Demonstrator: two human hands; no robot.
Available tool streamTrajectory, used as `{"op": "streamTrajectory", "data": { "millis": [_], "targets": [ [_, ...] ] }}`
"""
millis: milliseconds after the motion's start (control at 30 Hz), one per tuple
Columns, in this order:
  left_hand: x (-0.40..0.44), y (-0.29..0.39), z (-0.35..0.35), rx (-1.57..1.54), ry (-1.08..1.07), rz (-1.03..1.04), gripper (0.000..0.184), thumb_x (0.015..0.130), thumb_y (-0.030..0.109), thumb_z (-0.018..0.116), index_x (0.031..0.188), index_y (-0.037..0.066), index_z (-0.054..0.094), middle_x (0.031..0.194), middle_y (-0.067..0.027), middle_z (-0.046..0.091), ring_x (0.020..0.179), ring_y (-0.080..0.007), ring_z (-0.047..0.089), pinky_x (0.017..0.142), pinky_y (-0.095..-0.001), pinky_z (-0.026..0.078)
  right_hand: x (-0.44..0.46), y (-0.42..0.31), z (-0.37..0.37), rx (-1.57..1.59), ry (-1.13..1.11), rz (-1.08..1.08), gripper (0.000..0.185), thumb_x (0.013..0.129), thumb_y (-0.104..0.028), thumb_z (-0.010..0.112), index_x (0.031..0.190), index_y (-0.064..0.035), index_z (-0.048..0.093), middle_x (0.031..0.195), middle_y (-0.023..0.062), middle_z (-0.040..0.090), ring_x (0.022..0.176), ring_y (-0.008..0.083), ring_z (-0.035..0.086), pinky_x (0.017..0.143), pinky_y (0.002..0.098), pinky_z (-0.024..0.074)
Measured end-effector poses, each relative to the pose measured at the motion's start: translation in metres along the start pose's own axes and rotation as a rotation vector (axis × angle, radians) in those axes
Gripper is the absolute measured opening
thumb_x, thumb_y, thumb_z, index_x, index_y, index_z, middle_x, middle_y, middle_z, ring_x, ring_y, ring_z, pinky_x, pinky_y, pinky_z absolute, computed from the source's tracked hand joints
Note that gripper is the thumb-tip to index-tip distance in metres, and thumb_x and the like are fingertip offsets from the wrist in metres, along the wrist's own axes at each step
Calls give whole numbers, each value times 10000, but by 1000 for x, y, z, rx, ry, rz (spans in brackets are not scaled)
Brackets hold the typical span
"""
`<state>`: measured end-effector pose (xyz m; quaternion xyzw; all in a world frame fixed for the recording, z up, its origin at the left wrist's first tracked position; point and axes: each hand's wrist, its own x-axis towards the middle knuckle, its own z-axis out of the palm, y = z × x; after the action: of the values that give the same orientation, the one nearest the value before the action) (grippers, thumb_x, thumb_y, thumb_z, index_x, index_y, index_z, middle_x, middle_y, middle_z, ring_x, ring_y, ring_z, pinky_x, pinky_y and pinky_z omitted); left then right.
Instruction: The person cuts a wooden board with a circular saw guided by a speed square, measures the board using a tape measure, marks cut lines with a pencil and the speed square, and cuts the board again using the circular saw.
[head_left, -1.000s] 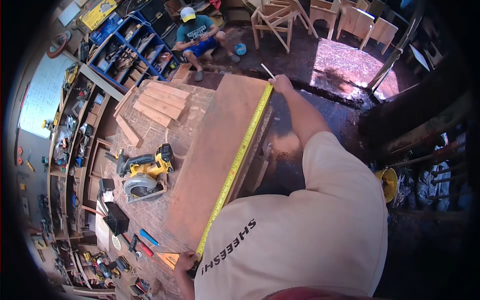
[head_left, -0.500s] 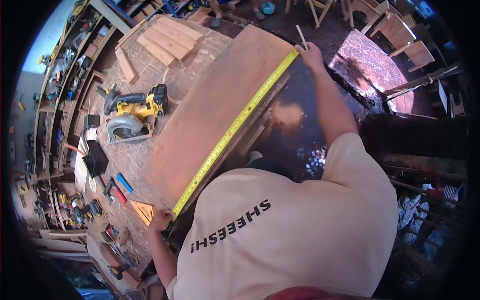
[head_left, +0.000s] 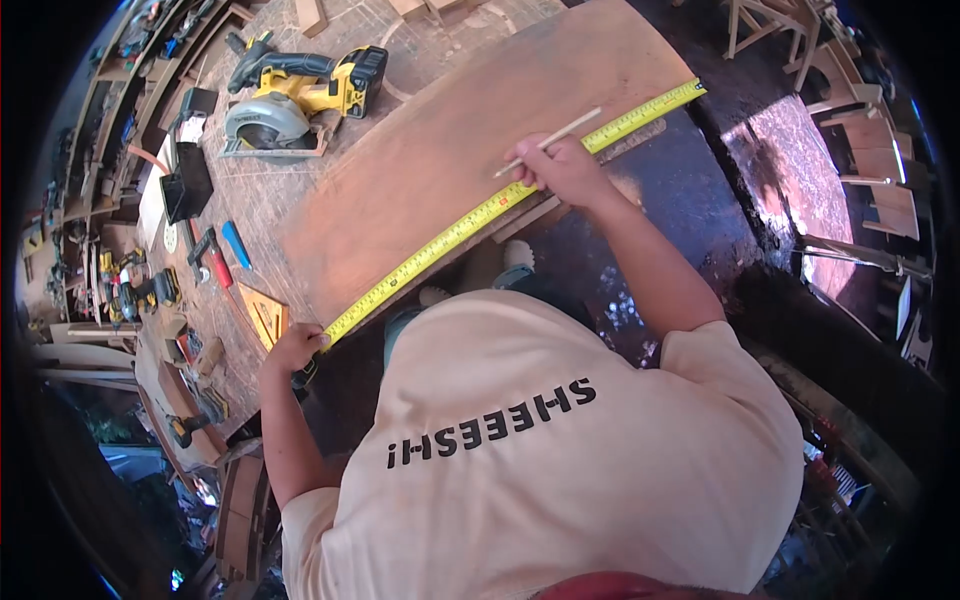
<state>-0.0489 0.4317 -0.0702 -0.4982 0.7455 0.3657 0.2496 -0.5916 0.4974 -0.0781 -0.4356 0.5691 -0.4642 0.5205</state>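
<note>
A long brown wooden board (head_left: 420, 190) lies on the workbench, its near edge running diagonally toward the upper right. The extended yellow tape measure (head_left: 440, 245) stretches along that edge, its free end at the board's far right corner. My left hand (head_left: 292, 348) is closed on the tape measure at the near left corner, with the dark case partly hidden below it. Over the middle of the tape, my right hand (head_left: 568, 172) pinches a thin pale pencil (head_left: 580, 122), held slanted above the board. Its fingers are at the blade; whether they press on it I cannot tell.
A yellow circular saw (head_left: 290, 100) rests on the bench beyond the board. Left of the board lie an orange speed square (head_left: 264, 315), a red-handled tool (head_left: 218, 262) and a blue tool (head_left: 236, 245). Crowded shelves line the left; wooden chair frames (head_left: 870, 150) stand at the upper right.
My right hand has left the tape's far end and come back to its middle, bringing the pencil. My left hand stays at the near corner. The view has shifted.
</note>
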Motion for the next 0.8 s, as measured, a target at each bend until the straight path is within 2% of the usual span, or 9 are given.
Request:
{"op": "streamTrajectory", "data": {
  "millis": [67, 133, 233, 367, 467, 533, 667, 733, 800],
  "targets": [
    [0, 6, -3, -39, -8, -40, 251, 880, 217, 650, 840, -31, 646, 667, -161, 568, 645, -220, 572, 632, -396, 451, 9, 2, 20, -14, -93, -67, 277, 1009, -268, 522, 1009, -37, 676, 763, -4, 617, 681, 68, 560, 606, 235, 463],
    [-1, 11, -6, -44, -18, -20, 247, 875, 213, 650, 862, -34, 655, 700, -173, 591, 678, -240, 602, 657, -393, 462, 18, 6, 30, -254, -201, -171, 196, 959, -217, 584, 989, -42, 668, 789, 28, 655, 713, 69, 596, 631, 232, 478],
    [-1, 10, -7, -22, -24, -7, 243, 869, 208, 654, 885, -35, 660, 738, -182, 612, 711, -262, 621, 682, -390, 469, 23, 3, 33, -270, -254, -83, 210, 966, -227, 574, 977, -36, 660, 824, 37, 666, 734, 86, 608, 643, 254, 490],
    [1, 9, -6, -22, -23, -19, 249, 867, 208, 657, 888, -41, 658, 755, -181, 623, 729, -269, 627, 694, -395, 469, 24, 1, 24, -108, -310, 57, 222, 978, -231, 554, 956, -31, 649, 843, 46, 670, 746, 101, 603, 672, 280, 491],
    [-1, 15, -9, -42, -39, -58, 253, 865, 212, 661, 888, -39, 661, 756, -174, 627, 733, -268, 628, 698, -396, 469, 30, 13, 14, -63, -264, -65, 262, 1011, -256, 513, 936, -28, 616, 816, 26, 638, 697, 89, 575, 633, 238, 453],
    [0, 14, -9, -41, -41, -62, 256, 865, 218, 664, 888, -37, 664, 766, -168, 635, 742, -270, 632, 705, -395, 471, 34, 15, 11, 5, -250, -221, 315, 1034, -285, 475, 981, -14, 625, 756, 6, 582, 652, 77, 526, 610, 222, 421],
    [-1, 16, -10, -38, -36, -59, 259, 863, 225, 667, 884, -33, 668, 782, -171, 642, 763, -276, 640, 714, -397, 476, 19, -8, 10, -158, -308, -80, 337, 1051, -287, 431, 1096, -11, 619, 732, -8, 513, 605, 67, 446, 575, 217, 381],
    [0, 16, -10, -32, -36, -72, 259, 861, 227, 669, 884, -32, 670, 788, -172, 645, 771, -279, 643, 717, -398, 478, 15, -11, 16, 51, -376, -57, 363, 1053, -272, 432, 1285, -16, 541, 707, -27, 470, 582, 52, 387, 536, 212, 343],
    [1, 11, -9, -38, -38, -47, 261, 858, 230, 672, 886, -29, 675, 803, -179, 654, 782, -288, 649, 720, -399, 480, 12, -9, 21, 34, -302, -68, 383, 1043, -247, 450, 1343, -14, 496, 725, -18, 485, 612, 66, 422, 570, 227, 378]
  ]
}}
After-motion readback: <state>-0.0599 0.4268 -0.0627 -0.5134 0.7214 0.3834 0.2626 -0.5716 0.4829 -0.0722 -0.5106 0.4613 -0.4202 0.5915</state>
